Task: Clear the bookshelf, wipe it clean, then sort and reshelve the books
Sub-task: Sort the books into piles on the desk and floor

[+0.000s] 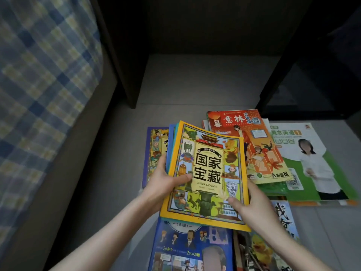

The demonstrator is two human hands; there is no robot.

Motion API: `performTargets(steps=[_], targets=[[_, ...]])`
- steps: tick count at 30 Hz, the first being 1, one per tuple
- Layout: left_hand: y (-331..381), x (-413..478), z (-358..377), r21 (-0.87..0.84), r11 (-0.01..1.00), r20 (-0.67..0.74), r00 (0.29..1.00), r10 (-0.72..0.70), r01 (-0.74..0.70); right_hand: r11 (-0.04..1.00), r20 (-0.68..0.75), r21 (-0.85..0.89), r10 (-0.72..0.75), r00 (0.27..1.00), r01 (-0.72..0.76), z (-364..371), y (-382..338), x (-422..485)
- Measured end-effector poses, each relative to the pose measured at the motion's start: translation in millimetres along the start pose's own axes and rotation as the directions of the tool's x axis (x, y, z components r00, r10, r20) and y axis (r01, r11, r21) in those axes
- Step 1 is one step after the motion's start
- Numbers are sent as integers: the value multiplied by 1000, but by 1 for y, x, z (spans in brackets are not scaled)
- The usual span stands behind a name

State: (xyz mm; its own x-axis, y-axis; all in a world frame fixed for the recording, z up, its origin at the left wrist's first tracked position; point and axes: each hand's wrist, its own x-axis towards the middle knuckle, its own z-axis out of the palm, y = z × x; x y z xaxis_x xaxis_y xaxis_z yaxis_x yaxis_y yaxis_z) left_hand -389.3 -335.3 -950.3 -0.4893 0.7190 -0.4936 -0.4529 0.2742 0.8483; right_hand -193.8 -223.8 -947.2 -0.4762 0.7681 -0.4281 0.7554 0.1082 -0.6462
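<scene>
Only the head view here, looking down at the floor (121, 153) in front of a dark bookshelf (125, 55).

Both hands are on a thin stack of books (207, 173), which is held up just above the other books lying on the floor. The top one has a yellow border and a cover full of bronze vessels and vases, and you can see blue and teal edges peeking out under it on the left side.

The left hand (164, 186) grips the stack's left edge, thumb pressed flat on the cover and the fingers (162, 160) wrapped round the side. The right hand (256, 206) holds the lower right corner, thumb on top and the rest tucked underneath where I can't see them. So both hands are clamped on that same stack.

The spread on the floor:
- a purple-bordered book (154, 153) to the left, partly under the stack
- a red magazine (248, 137) behind it, overlapping a green workbook (312, 163) off to the right
- a blue comic book (191, 249) right below the stack
- a rubber duck book (257, 251) beside that
- one with big brush lettering (285, 218) by the right wrist

A blue and yellow plaid bed cover (39, 65) fills the left side of the view.
</scene>
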Motion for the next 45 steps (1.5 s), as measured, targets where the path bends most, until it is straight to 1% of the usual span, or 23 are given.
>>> performTargets(steps=[1, 4, 7, 9, 11, 12, 15, 17, 21, 23, 25, 26, 28, 30, 31, 33, 37, 40, 41, 42, 43, 44, 45], targets=[[6, -4, -3, -17, 999, 10, 999, 34, -34, 999, -11, 33, -22, 1000, 22, -1, -6, -2], [31, -9, -17, -59, 981, 42, 982, 185, -182, 963, -66, 235, -118, 991, 131, -16, -37, 3], [60, -1, -37, -97, 950, 88, 948, 305, -297, 874, 38, 453, -216, 976, 176, -29, -76, 31], [75, 9, -51, -89, 940, 66, 940, 335, -329, 846, 98, 491, -292, 951, 209, -29, -102, 55], [80, 23, -64, -41, 925, -53, 925, 376, -378, 838, 79, 479, -339, 937, 263, -21, -125, 75], [80, 32, -71, 24, 915, -135, 906, 402, -402, 839, 65, 470, -343, 937, 274, -15, -134, 85], [72, 54, -84, 256, 869, -328, 807, 491, -424, 867, 55, 411, -333, 941, 282, 10, -142, 105], [55, 63, -86, 316, 863, -362, 791, 493, -393, 909, 82, 331, -294, 952, 252, 29, -132, 110], [22, 62, -77, 315, 894, -301, 860, 412, -319, 939, 126, 314, -184, 975, 137, 51, -109, 119], [24, 65, -71, 323, 892, -331, 845, 420, -317, 952, 99, 274, -168, 981, 136, 51, -109, 126], [37, 74, -70, 343, 898, -375, 836, 400, -276, 964, 53, 208, -183, 982, 168, 48, -115, 133], [44, 79, -70, 332, 914, -397, 845, 358, -232, 968, 29, 175, -189, 982, 181, 47, -118, 133], [53, 89, -69, 286, 955, -423, 883, 203, -82, 982, -5, 86, -171, 985, 171, 47, -122, 136], [49, 94, -66, 333, 940, -426, 901, 86, 67, 992, -10, -44, -116, 993, 115, 53, -118, 138], [45, 97, -65, 366, 925, -417, 906, 69, 98, 991, -9, -98, -93, 996, 91, 58, -114, 138], [39, 104, -63, 400, 908, -400, 915, 53, 122, 984, -6, -160, -73, 997, 72, 63, -109, 138], [28, 120, -66, 430, 892, -389, 920, 43, 140, 963, -28, -257, -95, 995, 85, 61, -107, 135], [18, 131, -67, 491, 856, -391, 919, 50, 162, 924, 16, -350, -155, 988, 151, 59, -107, 134], [16, 132, -67, 575, 796, -397, 915, 70, 189, 914, 16, -360, -192, 981, 185, 57, -109, 135], [16, 133, -66, 712, 660, -399, 911, 101, 239, 909, -10, -349, -245, 970, 226, 54, -113, 135], [18, 131, -62, 853, 425, -395, 906, 150, 302, 907, -51, -327, -299, 953, 267, 50, -118, 138], [21, 128, -60, 927, 148, -372, 900, 227, 345, 903, -98, -299, -352, 931, 310, 45, -124, 140], [28, 123, -56, 935, -45, -324, 899, 295, 351, 899, -137, -270, -391, 910, 346, 38, -131, 142]])
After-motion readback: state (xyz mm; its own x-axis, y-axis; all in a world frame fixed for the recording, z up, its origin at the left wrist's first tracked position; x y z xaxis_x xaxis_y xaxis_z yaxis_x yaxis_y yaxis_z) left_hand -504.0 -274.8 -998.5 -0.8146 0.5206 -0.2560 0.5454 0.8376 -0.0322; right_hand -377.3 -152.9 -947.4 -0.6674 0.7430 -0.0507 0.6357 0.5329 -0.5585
